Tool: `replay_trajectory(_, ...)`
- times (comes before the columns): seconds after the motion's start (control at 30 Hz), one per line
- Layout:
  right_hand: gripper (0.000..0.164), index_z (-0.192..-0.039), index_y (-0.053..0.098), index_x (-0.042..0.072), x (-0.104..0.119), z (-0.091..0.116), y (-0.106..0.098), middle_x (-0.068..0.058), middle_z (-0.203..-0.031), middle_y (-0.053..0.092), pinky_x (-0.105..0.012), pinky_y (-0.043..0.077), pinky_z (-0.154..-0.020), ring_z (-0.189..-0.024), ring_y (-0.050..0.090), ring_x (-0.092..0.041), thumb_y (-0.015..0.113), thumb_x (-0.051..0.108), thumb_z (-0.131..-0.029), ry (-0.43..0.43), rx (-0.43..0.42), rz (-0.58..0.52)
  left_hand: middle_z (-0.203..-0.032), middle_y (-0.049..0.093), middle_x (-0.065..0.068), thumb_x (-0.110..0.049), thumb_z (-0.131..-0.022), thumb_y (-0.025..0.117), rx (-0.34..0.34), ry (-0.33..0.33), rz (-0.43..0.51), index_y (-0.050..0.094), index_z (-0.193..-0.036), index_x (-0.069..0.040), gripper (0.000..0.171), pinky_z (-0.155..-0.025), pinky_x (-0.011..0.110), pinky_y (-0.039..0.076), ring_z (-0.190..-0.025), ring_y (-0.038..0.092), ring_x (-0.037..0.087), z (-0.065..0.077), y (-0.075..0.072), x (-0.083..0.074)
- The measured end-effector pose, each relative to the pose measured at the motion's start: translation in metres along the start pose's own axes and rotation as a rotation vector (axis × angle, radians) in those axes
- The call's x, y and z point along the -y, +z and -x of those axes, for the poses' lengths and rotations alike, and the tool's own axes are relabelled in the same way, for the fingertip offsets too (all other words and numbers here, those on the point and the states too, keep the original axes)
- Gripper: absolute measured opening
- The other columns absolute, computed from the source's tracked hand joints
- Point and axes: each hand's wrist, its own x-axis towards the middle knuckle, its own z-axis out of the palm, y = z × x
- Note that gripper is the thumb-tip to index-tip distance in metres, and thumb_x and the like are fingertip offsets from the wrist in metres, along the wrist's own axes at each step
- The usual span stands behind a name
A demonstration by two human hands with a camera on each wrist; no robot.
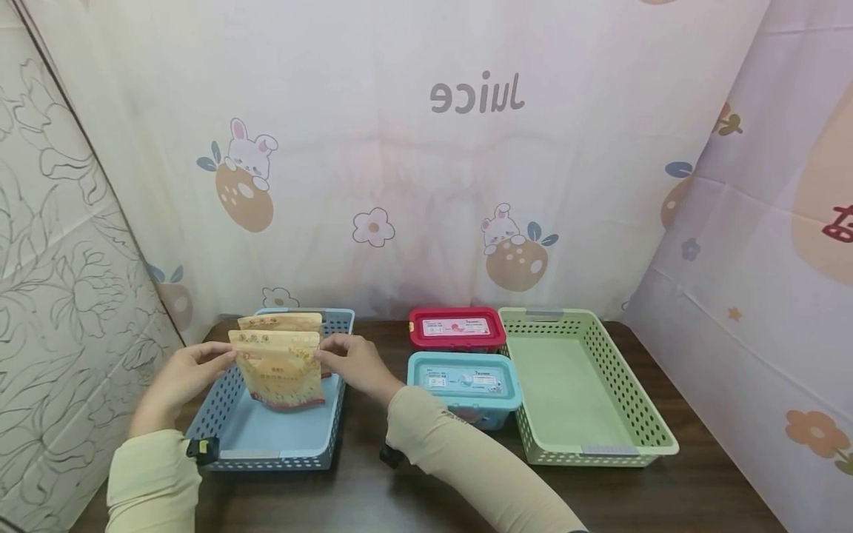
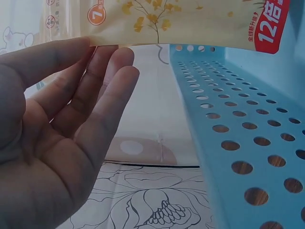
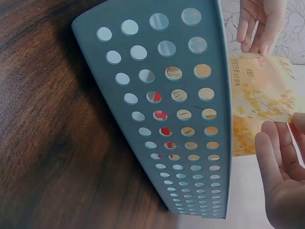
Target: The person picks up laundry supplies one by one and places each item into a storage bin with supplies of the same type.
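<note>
A yellow pouch [image 1: 280,377] with a red bottom edge stands upright over the blue perforated basket [image 1: 266,438]. My left hand [image 1: 183,381] pinches its upper left edge between thumb and finger; my right hand [image 1: 360,366] pinches the upper right edge. Behind it, a second yellow pouch [image 1: 280,321] shows only its top. In the left wrist view the pouch [image 2: 190,24] crosses above my left fingers, beside the basket wall [image 2: 219,109]. Through the holes of the basket wall [image 3: 119,62], the right wrist view shows red and yellow parts of pouches.
Right of the blue basket, a red lidded box [image 1: 460,342] stands behind a light blue lidded box [image 1: 466,403]. Farther right lies a green perforated basket [image 1: 566,392]. The dark wooden table [image 1: 373,488] is bounded by printed curtains [image 1: 413,170] at the back and sides.
</note>
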Motion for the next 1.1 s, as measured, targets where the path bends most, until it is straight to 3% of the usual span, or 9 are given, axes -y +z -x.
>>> replay_trajectory(0.27,0.011,-0.101,0.073,0.021,-0.0035,-0.0011,0.0032,0.011,-0.092,0.066,-0.026,0.054,-0.072,-0.083,0.06,-0.008,0.069,0.03,-0.097,0.006,0.006,-0.004,-0.13,0.055,0.036,-0.037,-0.105,0.051,-0.014,0.028,-0.038,0.054,-0.134,0.01,0.054,-0.087,0.062,0.052,-0.115,0.056,0.051,-0.002,0.0016,0.0045)
replay_trajectory(0.53,0.013,-0.103,0.075,0.022,-0.0052,-0.0019,0.0076,0.015,-0.099,0.067,-0.027,0.053,-0.076,-0.09,0.059,-0.005,0.069,0.033,-0.097,-0.021,-0.017,0.036,-0.127,0.057,0.035,-0.036,-0.105,0.052,-0.005,-0.015,-0.063,0.052,-0.134,0.01,0.055,-0.083,0.059,0.053,-0.111,0.059,0.049,-0.0028,-0.0005,0.005)
replay_trajectory(1.1,0.02,-0.106,0.075,0.021,-0.0069,-0.0023,0.0094,0.014,-0.101,0.068,-0.027,0.054,-0.076,-0.088,0.059,-0.006,0.07,0.037,-0.096,0.012,-0.011,0.038,-0.122,0.06,0.035,-0.035,-0.104,0.052,0.024,-0.019,-0.101,0.05,-0.135,0.012,0.056,-0.083,0.059,0.054,-0.107,0.062,0.048,-0.0039,-0.0033,0.0044)
